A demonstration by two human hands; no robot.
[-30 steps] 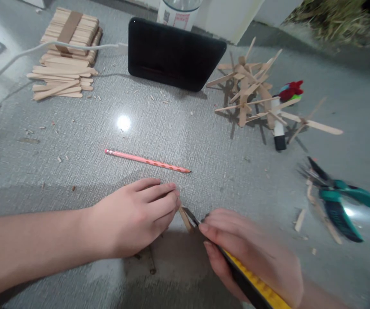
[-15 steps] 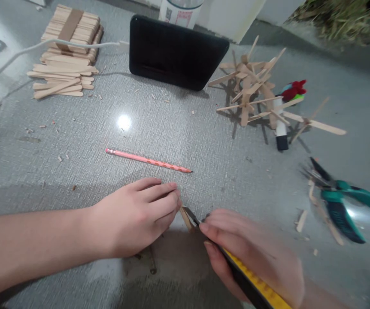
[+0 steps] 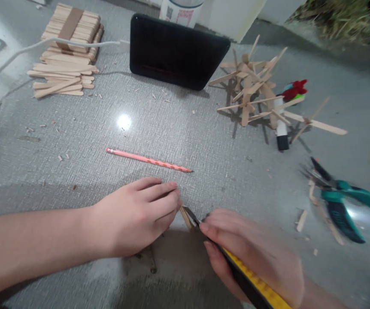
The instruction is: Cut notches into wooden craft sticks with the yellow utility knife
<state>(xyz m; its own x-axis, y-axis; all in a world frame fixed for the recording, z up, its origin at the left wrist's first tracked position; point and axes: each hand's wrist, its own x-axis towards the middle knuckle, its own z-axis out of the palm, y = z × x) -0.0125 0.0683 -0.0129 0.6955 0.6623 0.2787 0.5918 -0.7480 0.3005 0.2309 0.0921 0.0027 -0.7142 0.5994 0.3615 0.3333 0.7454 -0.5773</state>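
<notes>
The grey tabletop point(image 3: 223, 150) fills your view, and the finished-looking part of the work stands toward its far right corner: crossed-stick frames point(image 3: 253, 89), each an upright joined to slats, leaning close together. Near the far edge, a black tablet point(image 3: 178, 53) stands dark, facing you. Toward the far left corner you have plenty of stock: a banded bundle point(image 3: 82, 32) of flat sticks, with loose sticks point(image 3: 59, 87) lying just in front of it, whole as far as you can see.

Nearest your own edge, your left hand point(image 3: 138, 214) lies flat with its fingers drawn together, their tips pressing on one end of the wood piece; its thumb is hidden. Your right hand point(image 3: 252, 246) wraps the yellow-and-black knife point(image 3: 236, 262), thumb against its side. Toward the right edge the pliers point(image 3: 332, 196) rest unheld, handles apart, and the pink pencil point(image 3: 149, 160) lies just beyond your left fingers.

The wood piece point(image 3: 186, 219) itself sits between your hands, the blade right beside its upper end; whether it bites, you can't tell from here. It is in one piece where it shows, so this cut looks unfinished. A pale offcut point(image 3: 301, 220) near the pliers suggests other trimming is done.
</notes>
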